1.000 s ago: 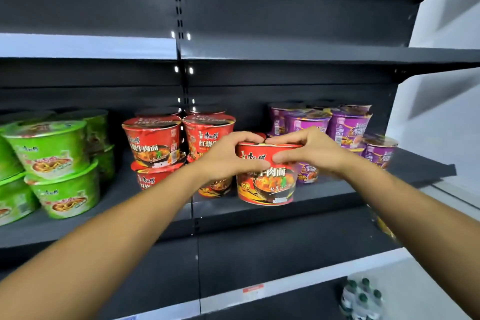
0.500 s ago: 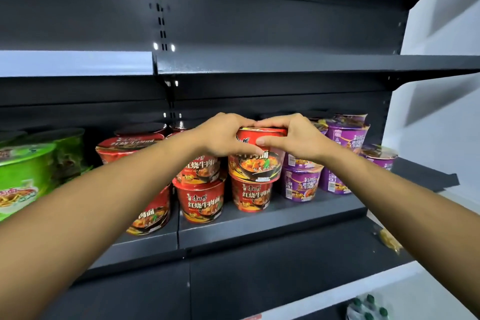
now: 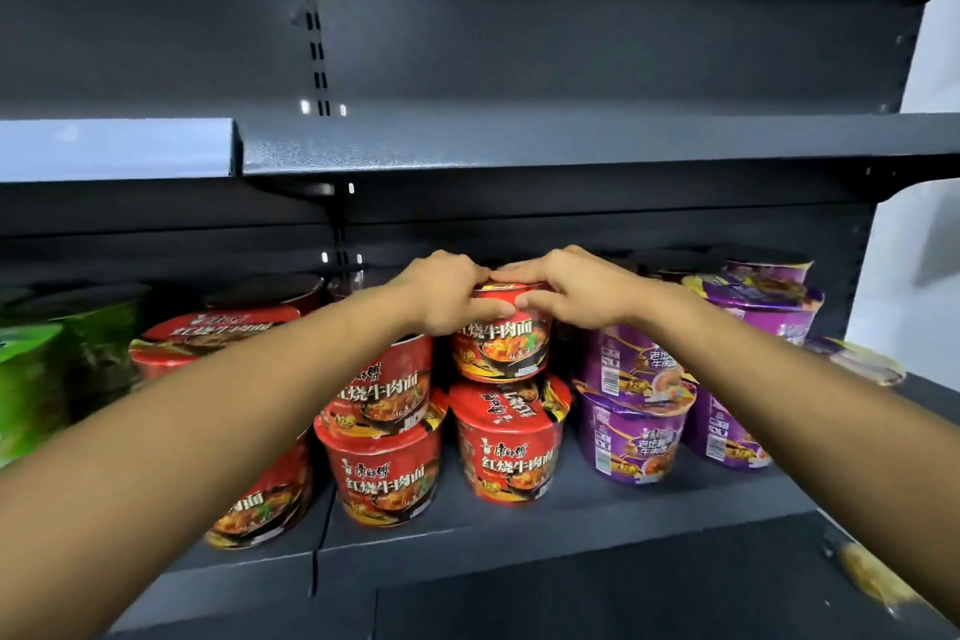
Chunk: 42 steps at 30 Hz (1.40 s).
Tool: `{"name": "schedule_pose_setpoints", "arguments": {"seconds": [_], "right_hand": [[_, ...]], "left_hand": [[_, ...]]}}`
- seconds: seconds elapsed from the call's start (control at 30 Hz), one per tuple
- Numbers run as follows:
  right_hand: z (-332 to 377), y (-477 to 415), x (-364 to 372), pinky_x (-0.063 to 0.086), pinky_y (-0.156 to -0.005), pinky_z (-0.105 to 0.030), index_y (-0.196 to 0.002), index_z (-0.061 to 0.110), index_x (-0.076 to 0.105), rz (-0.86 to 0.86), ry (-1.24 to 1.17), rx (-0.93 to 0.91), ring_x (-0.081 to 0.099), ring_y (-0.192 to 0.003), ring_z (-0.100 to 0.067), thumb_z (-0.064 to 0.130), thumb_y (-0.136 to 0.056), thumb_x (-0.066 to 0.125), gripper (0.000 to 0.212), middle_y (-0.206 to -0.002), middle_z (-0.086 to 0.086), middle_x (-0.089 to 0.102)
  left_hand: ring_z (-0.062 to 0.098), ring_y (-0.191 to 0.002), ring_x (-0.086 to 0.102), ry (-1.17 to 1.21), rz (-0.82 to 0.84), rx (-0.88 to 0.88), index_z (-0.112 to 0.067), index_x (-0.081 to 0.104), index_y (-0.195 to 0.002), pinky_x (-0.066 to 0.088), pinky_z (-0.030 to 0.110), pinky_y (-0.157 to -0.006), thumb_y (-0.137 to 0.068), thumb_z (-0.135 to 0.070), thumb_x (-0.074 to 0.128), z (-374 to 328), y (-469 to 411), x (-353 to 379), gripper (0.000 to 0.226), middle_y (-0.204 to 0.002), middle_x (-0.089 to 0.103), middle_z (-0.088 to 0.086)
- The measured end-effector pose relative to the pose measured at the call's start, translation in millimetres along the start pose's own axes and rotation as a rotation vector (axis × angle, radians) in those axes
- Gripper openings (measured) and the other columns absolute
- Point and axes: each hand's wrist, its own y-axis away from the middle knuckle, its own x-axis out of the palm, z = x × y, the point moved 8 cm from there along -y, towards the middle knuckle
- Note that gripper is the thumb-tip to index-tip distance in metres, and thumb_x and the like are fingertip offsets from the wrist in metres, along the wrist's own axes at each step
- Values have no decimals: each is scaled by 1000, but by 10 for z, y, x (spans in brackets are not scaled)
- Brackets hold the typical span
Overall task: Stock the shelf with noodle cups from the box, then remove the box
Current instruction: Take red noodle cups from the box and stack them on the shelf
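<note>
Two-handed: left hand [image 3: 448,295], right hand [image 3: 577,291] grip 红烧牛肉面 cup [image 3: 501,346].

- Light falls from above and in front: the front lip of the upper shelf [image 3: 571,140] is bright, its left stretch washed to pale blue-grey glare.
- Beneath that lip lies deep shadow; the rear cups [image 3: 270,288] go nearly black.
- Sharpest at centre: the left hand [image 3: 447,291], the right hand [image 3: 571,286] and the red cup [image 3: 501,346] they grip (its print is readable).
- The green cups [image 3: 36,379] at the left edge smear into blur, as does a yellow thing [image 3: 872,582] at the lower right.
- Wide-angle stretch swells both forearms [image 3: 182,442] toward the bottom corners and bows the shelf lines.
</note>
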Motion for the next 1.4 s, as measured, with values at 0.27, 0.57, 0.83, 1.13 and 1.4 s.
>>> {"name": "schedule_pose_setpoints", "arguments": {"seconds": [0.27,0.57,0.83,1.13,1.4], "right_hand": [[-321,-379,95,40,-89,-21,-126,27,61,1,36,67,56,-115,-14,15,-94,54,35,-125,5,63],[-583,-540,176,41,-87,-19,-124,22,61,28,-21,178,55,-115,-18,16,-93,56,32,-127,1,58],[-578,-623,216,50,-83,-31,-115,13,59,91,124,190,58,-105,-27,1,-84,50,34,-121,-9,60],[-612,-725,666,42,-93,-31,-130,10,51,390,273,269,54,-119,-23,25,-93,59,41,-131,-7,57],[-712,-866,771,36,-102,-30,-136,6,46,455,244,321,47,-127,-24,22,-99,47,41,-139,-10,49]], "left_hand": [[33,-101,61,-53,-49,-257,-4,64,-98,38,29,-70,-95,-50,47,121,-322,145,49,-105,66,16],[29,-110,58,-136,76,-247,-9,58,-119,42,29,-78,-86,-32,66,150,-451,259,41,-120,62,10],[31,-103,60,-188,37,-210,-13,66,-110,50,36,-88,-91,-26,56,190,-572,177,24,-115,64,12],[31,-105,60,-265,34,-251,-19,67,-110,50,34,-85,-92,-33,57,320,-637,156,25,-119,63,9],[28,-101,61,-309,58,-317,-18,65,-111,52,37,-81,-89,-33,61,552,-647,183,27,-116,62,6]]}}
